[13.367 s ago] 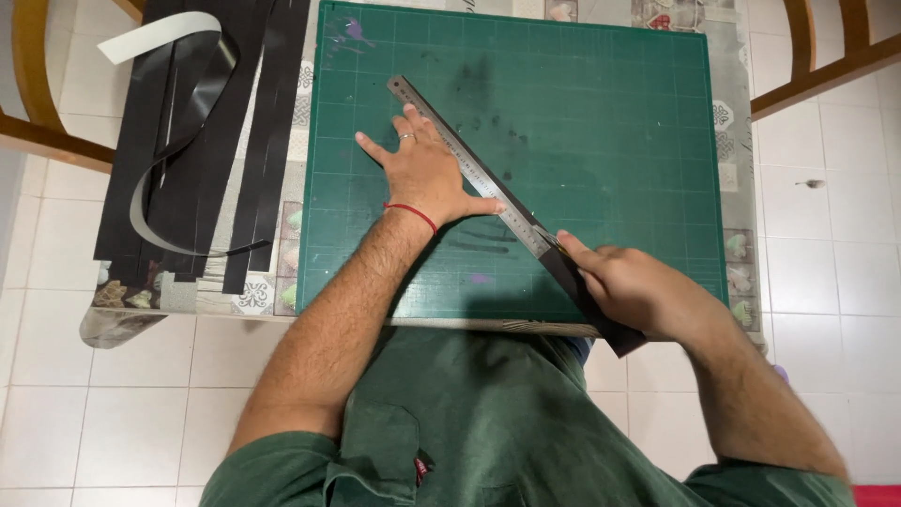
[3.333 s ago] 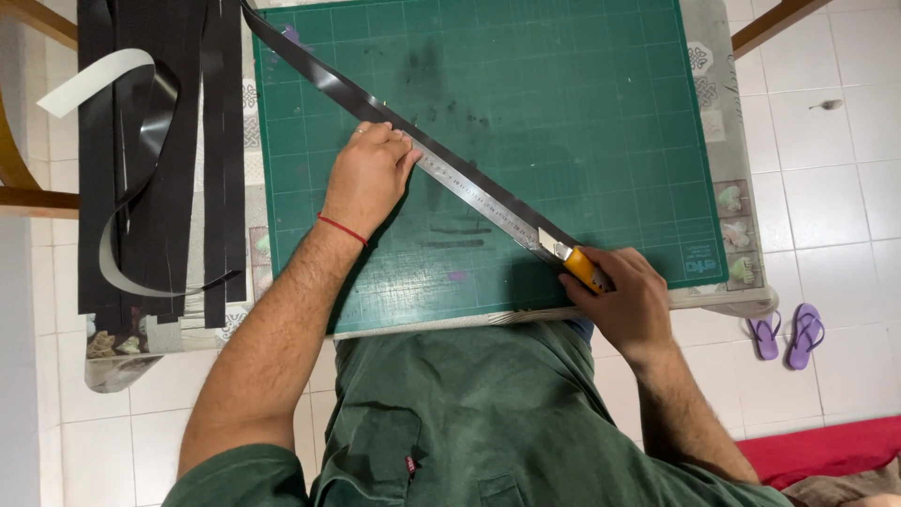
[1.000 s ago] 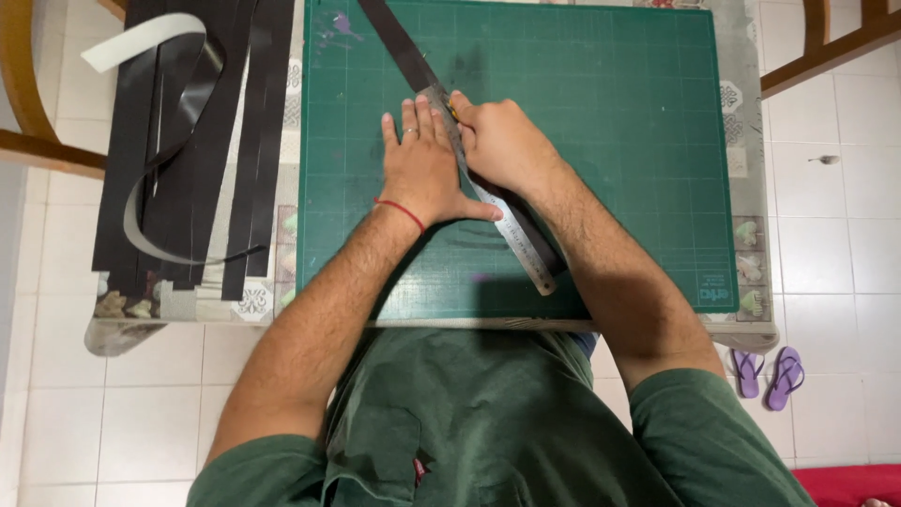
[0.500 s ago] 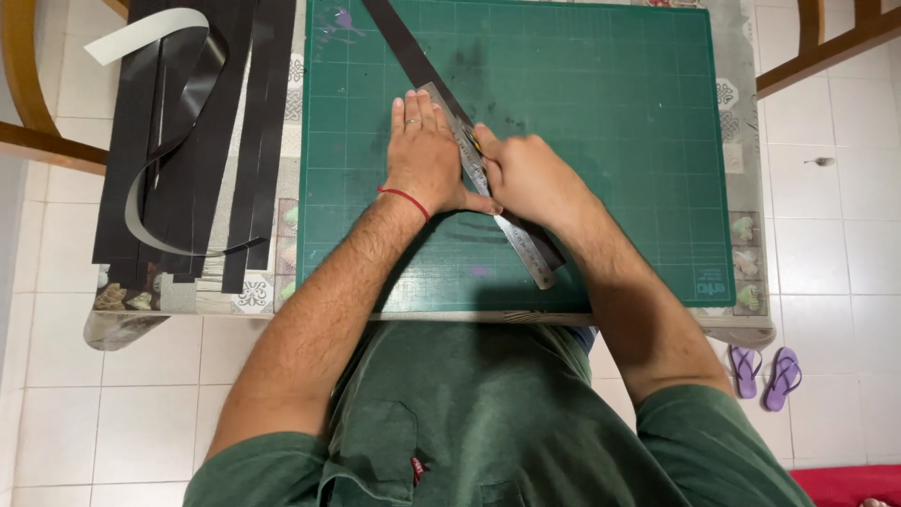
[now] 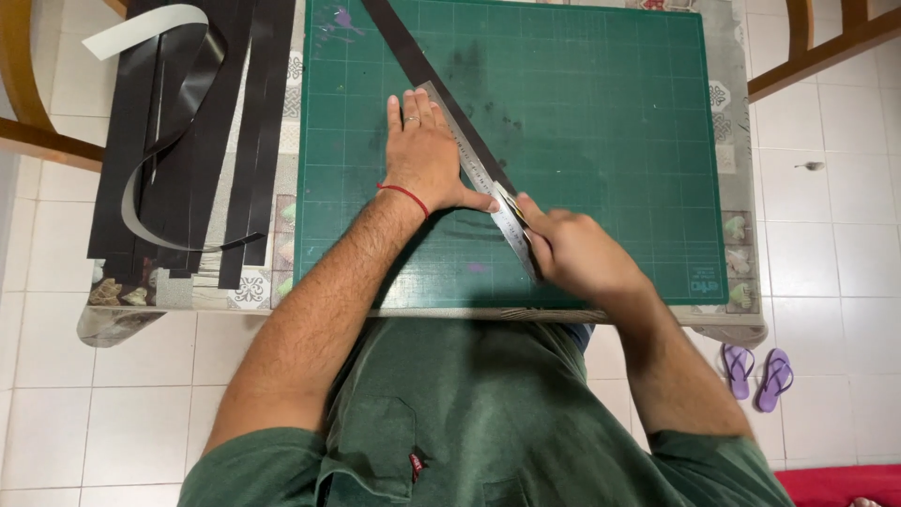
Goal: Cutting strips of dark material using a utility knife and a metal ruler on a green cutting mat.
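— Cutting is under way: a steel ruler [image 5: 474,169] is pinned flat by the left hand [image 5: 427,155] on the green cutting mat [image 5: 610,141], with a black strip [image 5: 413,56] lying beside it.

— And the right hand [image 5: 572,253]?

— Closed around a knife [image 5: 514,211] set at the ruler's edge. A pile of cut black strips [image 5: 178,141] is already laid to the left. The blade tip is hidden, and the strip's near end cannot be made out.

The left hand [image 5: 424,155] lies flat, palm down, fingers [image 5: 413,105] stretched forward and thumb spread rightward. The right hand [image 5: 574,255] is curled in a closed grip just beside that thumb, both forearms angled inward.
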